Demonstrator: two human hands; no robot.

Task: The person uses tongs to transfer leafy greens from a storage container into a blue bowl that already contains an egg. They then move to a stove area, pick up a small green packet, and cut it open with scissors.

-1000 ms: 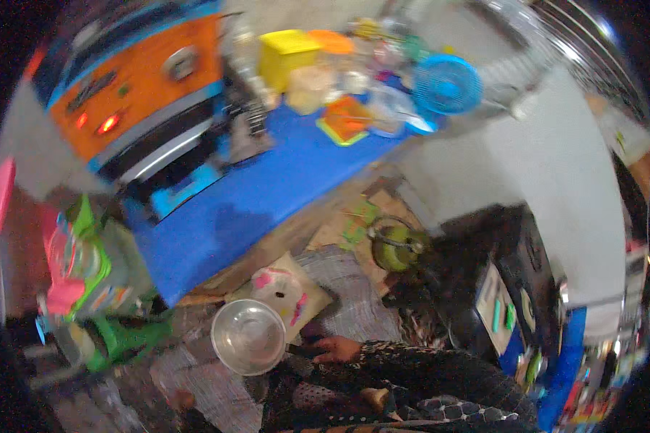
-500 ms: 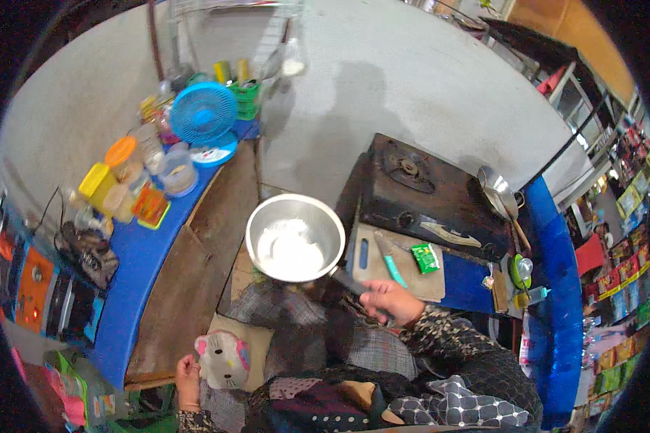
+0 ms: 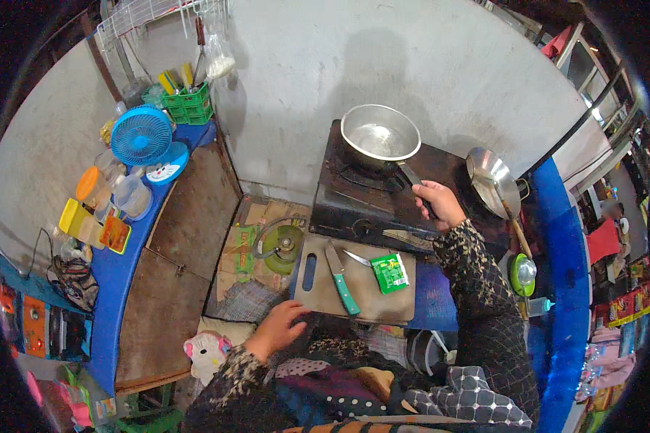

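Observation:
My right hand (image 3: 440,205) is wrapped round the dark handle of a silver saucepan (image 3: 380,133). The saucepan is over the left burner of a black gas stove (image 3: 339,206); its inside shines, and I cannot tell for sure whether it holds liquid. My left hand (image 3: 278,328) holds nothing, fingers apart, in front of the near left corner of a cutting board (image 3: 312,292). On that board lie a teal-handled knife (image 3: 343,285), a green packet (image 3: 390,274) and a second blade partly under the packet.
A wok (image 3: 492,180) with a wooden-handled utensil sits on the stove's right side. Plastic tubs (image 3: 131,196), a blue fan (image 3: 141,136) and a green basket (image 3: 189,107) line the blue counter at left. A gas cylinder (image 3: 287,242) stands on the floor left of the stove.
My right hand has carried the saucepan up and right from in front of me to over the stove. My left hand has moved right, from beside the white cat-faced cushion toward the board.

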